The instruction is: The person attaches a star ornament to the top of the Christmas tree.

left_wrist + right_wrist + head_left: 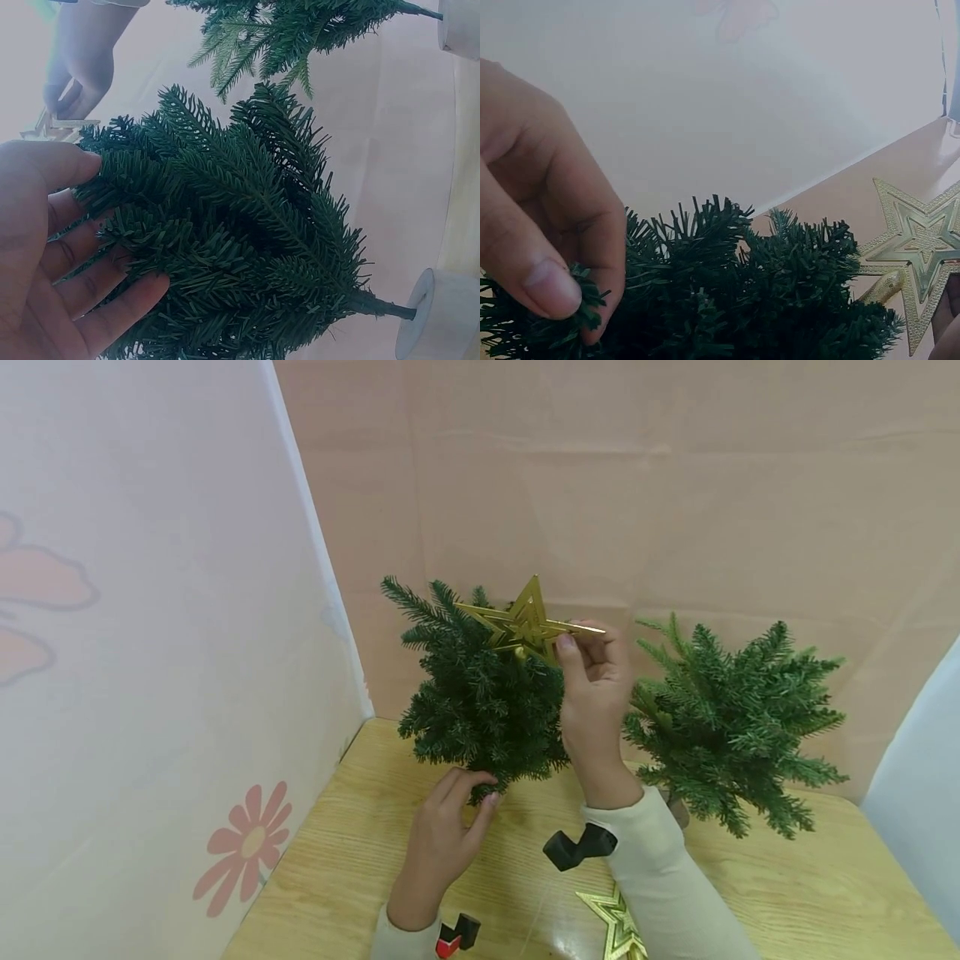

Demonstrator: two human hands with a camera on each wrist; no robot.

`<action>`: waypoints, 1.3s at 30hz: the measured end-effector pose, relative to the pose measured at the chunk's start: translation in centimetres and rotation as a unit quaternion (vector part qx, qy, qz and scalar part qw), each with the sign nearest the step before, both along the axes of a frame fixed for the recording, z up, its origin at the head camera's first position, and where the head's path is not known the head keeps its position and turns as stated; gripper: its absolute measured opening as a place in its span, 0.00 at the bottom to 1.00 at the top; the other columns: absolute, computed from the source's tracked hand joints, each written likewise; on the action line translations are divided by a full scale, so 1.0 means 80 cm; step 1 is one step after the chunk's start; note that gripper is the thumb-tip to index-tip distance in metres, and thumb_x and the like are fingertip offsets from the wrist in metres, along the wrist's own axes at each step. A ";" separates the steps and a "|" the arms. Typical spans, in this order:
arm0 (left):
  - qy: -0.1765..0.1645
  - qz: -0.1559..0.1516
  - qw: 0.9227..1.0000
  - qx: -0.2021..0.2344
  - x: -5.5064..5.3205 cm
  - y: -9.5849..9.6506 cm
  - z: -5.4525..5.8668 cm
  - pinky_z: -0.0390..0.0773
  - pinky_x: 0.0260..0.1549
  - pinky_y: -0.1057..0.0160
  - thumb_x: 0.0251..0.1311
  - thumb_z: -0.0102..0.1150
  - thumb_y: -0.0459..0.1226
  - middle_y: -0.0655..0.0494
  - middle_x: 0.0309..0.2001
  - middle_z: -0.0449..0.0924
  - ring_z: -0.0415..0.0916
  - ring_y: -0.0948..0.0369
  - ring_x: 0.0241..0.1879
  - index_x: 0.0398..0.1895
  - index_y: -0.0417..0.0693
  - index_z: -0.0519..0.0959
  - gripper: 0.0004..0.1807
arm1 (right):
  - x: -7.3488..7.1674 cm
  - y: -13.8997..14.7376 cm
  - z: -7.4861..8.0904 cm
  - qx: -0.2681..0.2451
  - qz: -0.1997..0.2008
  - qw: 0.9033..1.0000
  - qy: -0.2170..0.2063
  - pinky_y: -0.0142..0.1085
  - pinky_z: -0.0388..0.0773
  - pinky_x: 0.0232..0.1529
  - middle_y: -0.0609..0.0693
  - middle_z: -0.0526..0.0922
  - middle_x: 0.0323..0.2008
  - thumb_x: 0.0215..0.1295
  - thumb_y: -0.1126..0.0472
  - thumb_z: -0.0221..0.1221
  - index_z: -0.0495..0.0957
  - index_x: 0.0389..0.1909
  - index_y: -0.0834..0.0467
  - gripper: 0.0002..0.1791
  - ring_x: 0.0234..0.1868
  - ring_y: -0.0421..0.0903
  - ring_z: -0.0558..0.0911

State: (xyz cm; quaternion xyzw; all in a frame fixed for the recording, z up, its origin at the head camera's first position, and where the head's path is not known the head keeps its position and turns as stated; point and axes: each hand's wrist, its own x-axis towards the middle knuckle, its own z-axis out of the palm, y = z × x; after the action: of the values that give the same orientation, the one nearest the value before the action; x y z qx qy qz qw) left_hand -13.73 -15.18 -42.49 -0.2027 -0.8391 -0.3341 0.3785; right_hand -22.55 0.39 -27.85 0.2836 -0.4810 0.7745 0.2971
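My right hand (597,714) pinches one point of a gold star tree topper (529,620) between thumb and fingers, at the top of the left small artificial Christmas tree (480,714). The star leans over the foliage; its short gold socket (885,287) shows below it in the right wrist view. Whether the socket sits on a twig, I cannot tell. Low at the tree's front, my left hand (441,828) pinches the tip of a green branch (480,792) between thumb and fingers. The left wrist view shows the tree's pale round base (420,319).
A second small artificial tree (738,722) stands to the right, near the back wall. Another gold star (617,923) lies on the wooden table (337,852) near the front, partly covered by my right sleeve. A flower-patterned white wall (187,693) borders the left side.
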 end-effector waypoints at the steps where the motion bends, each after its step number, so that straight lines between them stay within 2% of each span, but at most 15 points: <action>1: 0.000 0.000 1.000 -0.001 0.000 0.000 0.000 0.79 0.29 0.66 0.62 0.64 0.37 0.59 0.37 0.78 0.77 0.64 0.34 0.46 0.50 0.81 0.10 | 0.000 0.000 -0.002 0.002 -0.001 1.000 -0.004 0.39 0.75 0.49 0.55 0.79 0.41 0.68 0.71 0.56 0.76 0.46 0.64 0.08 0.45 0.50 0.79; 15: -0.011 0.003 1.000 -0.005 0.002 -0.001 0.002 0.78 0.29 0.67 0.65 0.62 0.40 0.60 0.39 0.78 0.77 0.64 0.35 0.47 0.51 0.80 0.09 | -0.004 0.002 -0.007 0.018 0.003 1.000 -0.003 0.38 0.75 0.50 0.54 0.78 0.44 0.69 0.69 0.57 0.76 0.49 0.63 0.09 0.47 0.49 0.78; 21: -0.022 0.007 1.000 -0.007 0.003 -0.001 0.001 0.77 0.29 0.67 0.66 0.60 0.43 0.61 0.39 0.78 0.77 0.65 0.36 0.47 0.53 0.80 0.09 | -0.002 0.002 -0.007 0.029 0.009 0.999 -0.027 0.41 0.75 0.52 0.57 0.77 0.46 0.69 0.68 0.57 0.75 0.50 0.64 0.10 0.49 0.52 0.78; 25: -0.016 0.001 1.000 -0.003 0.003 -0.002 0.000 0.78 0.29 0.67 0.67 0.60 0.41 0.60 0.39 0.78 0.77 0.64 0.35 0.47 0.52 0.80 0.09 | -0.004 0.003 -0.009 0.044 0.009 0.998 -0.044 0.43 0.74 0.53 0.57 0.77 0.47 0.70 0.67 0.57 0.74 0.51 0.63 0.11 0.50 0.52 0.77; 39: -0.017 -0.001 1.000 -0.003 0.002 -0.002 -0.002 0.79 0.31 0.66 0.67 0.59 0.41 0.60 0.39 0.78 0.78 0.64 0.36 0.48 0.53 0.80 0.09 | -0.008 0.006 -0.010 0.070 0.012 0.996 -0.054 0.42 0.73 0.54 0.56 0.77 0.47 0.71 0.65 0.56 0.72 0.53 0.62 0.13 0.50 0.51 0.77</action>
State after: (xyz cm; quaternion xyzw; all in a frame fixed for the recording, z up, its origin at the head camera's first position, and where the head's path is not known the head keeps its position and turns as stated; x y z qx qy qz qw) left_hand -13.57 -15.38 -42.61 -0.1990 -0.8463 -0.3351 0.3631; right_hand -23.17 0.87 -28.63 0.2675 -0.5458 0.7567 0.2407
